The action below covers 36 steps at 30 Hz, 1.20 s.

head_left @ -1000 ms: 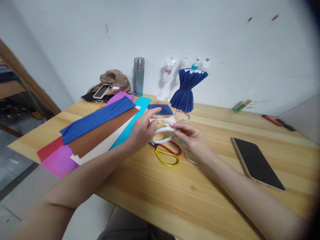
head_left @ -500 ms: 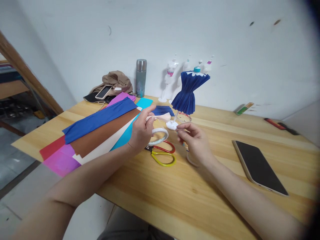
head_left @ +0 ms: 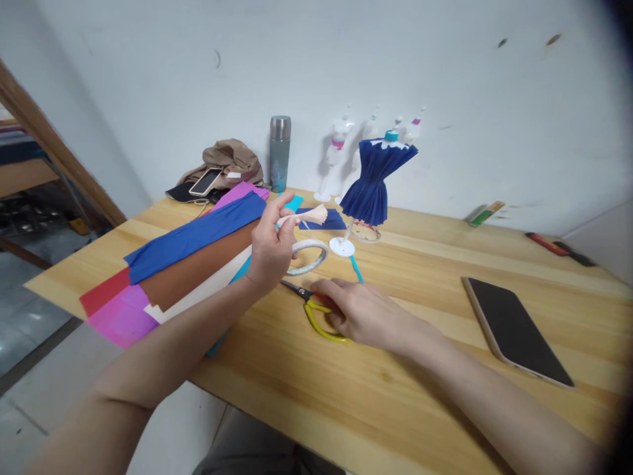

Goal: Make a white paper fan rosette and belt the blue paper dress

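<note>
Mannequin ahead of right grip; room toward phone.

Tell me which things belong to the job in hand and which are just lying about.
Probably the job:
pale gathered strip, in the left hand
scissors, at the right hand
white tape roll
coloured sheets
blue pleated dress

Probably lying about:
larger smartphone
smaller smartphone
thermos flask
brown cloth bundle
</note>
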Motion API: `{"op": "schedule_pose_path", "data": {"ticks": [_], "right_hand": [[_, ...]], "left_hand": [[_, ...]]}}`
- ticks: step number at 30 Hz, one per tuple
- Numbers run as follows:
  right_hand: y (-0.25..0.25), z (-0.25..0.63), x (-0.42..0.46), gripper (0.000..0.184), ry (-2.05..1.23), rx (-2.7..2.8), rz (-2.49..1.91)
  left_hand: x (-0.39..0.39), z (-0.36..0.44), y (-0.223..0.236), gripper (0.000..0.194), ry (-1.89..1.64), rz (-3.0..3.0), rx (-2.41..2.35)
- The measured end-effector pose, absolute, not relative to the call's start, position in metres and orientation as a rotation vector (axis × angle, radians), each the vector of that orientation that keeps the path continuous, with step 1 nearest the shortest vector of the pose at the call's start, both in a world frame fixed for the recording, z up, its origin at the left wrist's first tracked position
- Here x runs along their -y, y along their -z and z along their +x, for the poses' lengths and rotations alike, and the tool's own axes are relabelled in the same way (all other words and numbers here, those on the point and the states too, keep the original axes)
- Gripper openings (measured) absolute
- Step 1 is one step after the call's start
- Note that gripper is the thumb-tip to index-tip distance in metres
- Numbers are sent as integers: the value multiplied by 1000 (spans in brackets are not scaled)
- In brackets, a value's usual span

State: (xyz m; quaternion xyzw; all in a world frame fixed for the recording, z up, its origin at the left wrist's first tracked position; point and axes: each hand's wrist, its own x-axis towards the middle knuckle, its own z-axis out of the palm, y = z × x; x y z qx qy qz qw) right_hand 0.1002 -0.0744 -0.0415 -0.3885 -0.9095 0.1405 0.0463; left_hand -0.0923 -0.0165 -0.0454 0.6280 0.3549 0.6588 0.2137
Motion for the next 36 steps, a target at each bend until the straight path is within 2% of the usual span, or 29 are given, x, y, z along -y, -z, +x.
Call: {"op": "schedule_pose_path", "data": {"ticks": [2,4,5,7,9,10,14,18,23,27,33,36], "right_hand": [[28,103,79,33,-532,2825,-1141],[13,111,82,33,-700,2840,-1043],[7,117,82,35,-777,2839,-1035],[-4,132,80,51,-862,2820,-1070],[-9,149,76,61,-779,2755,-1078],[-11,157,73,61,-724,2725,-1067],[-14,176,63,44,-569,2579,-1127],[-19,180,55,39,-634,2473,-1198],[-13,183,46,55,-747,2296,-1326],[-6,181,43,62,-700,2300,-1372],[-6,173,46,49,-566,2297,-1402],[-5,173,46,50,-575,2279,-1400]], "left_hand": [[16,-94,46,43,-1804,1788,-1019],[17,-95,46,44,-1790,1844,-1064],[17,-95,45,45,-1788,1879,-1081],[18,-96,44,45,-1785,1945,-1114],[18,-96,42,46,-1782,1978,-1153],[18,-95,42,47,-1779,1979,-1168],[22,-92,42,51,-1767,1895,-1154],[26,-87,43,55,-1720,1750,-1107],[29,-84,41,55,-1696,1723,-1058],[31,-82,39,54,-1695,1750,-1029],[34,-81,37,53,-1660,1785,-1031],[35,-82,37,50,-1625,1847,-1054]]}}
